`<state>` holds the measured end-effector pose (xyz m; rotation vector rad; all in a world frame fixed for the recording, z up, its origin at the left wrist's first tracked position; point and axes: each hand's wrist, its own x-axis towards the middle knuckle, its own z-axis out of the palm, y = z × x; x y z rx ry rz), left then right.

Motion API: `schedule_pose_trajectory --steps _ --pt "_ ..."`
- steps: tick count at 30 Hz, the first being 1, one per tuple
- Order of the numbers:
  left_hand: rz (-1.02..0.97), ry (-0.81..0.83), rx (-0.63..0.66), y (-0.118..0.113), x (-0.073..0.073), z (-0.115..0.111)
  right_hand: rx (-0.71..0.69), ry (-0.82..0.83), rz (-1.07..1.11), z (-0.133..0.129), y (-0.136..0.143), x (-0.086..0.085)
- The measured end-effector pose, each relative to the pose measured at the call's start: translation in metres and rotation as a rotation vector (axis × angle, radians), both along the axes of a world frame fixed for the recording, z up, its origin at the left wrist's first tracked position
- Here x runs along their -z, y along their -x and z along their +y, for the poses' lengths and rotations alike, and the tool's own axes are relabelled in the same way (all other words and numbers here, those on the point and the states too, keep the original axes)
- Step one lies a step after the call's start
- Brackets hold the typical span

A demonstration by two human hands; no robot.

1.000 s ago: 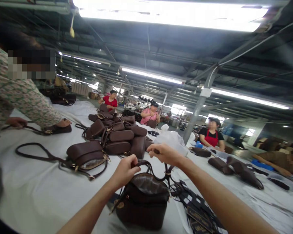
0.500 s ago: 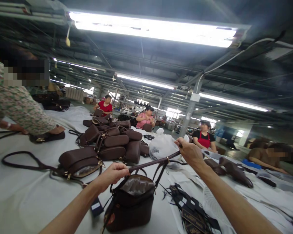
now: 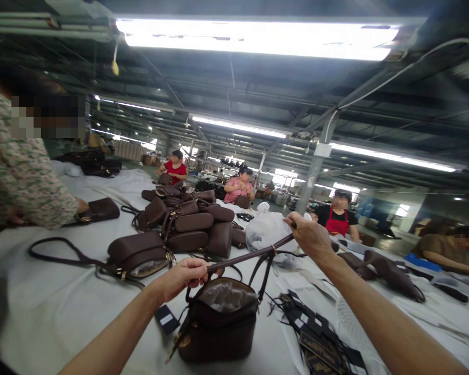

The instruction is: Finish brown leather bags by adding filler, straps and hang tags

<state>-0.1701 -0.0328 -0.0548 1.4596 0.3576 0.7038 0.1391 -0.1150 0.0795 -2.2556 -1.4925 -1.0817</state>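
A dark brown handbag (image 3: 221, 333) stands upright on the white-covered table in front of me, its top open on grey lining or stuffing. My left hand (image 3: 185, 278) pinches one part of its brown strap (image 3: 250, 253). Higher and to the right, my right hand (image 3: 312, 237) is closed on the strap's other part, so the stretch between them runs taut and slanted above the bag. A dark tag (image 3: 167, 319) with a white label lies left of the bag. Another brown bag (image 3: 136, 250) lies on its side beyond my left hand.
Behind is a heap of brown bags (image 3: 191, 224), with a clear plastic bag (image 3: 268, 232) beside it. Black tags with cords (image 3: 320, 344) lie at the right front. A co-worker in a floral sleeve (image 3: 35, 177) handles a bag at the left; other people work farther back.
The view has shifted slightly, so most things appear farther right. Both my hands keep their hold on the strap. The co-worker at the left has raised the bag's end and turned it.
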Motion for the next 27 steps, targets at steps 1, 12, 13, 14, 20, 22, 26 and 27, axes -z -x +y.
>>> schedule_pose_trajectory --steps 1,12,13,14,20,22,26,27 --pt "0.001 0.040 0.042 0.001 0.000 0.000 0.000 0.009 0.005 0.001 0.000 0.000" --pt "0.110 -0.046 -0.024 0.008 0.013 0.011 0.007 0.018 0.058 0.002 0.000 -0.012" --pt "0.114 -0.041 -0.029 0.009 0.014 0.010 0.011 0.024 0.067 0.002 0.000 -0.012" --pt "0.115 -0.030 -0.037 0.010 0.015 0.008 0.011 0.030 0.075 0.004 0.000 -0.012" --pt "0.035 -0.025 -0.146 0.011 0.020 -0.001 -0.053 0.077 0.090 0.016 -0.008 -0.004" --pt "0.040 -0.017 -0.123 0.009 0.022 -0.001 -0.086 0.076 0.102 0.019 -0.012 -0.003" --pt "0.103 0.000 -0.145 0.003 0.025 0.002 -0.208 0.093 0.225 0.016 -0.018 -0.005" --pt "0.101 -0.004 -0.163 0.001 0.025 0.004 -0.252 0.144 0.307 0.013 -0.019 -0.004"
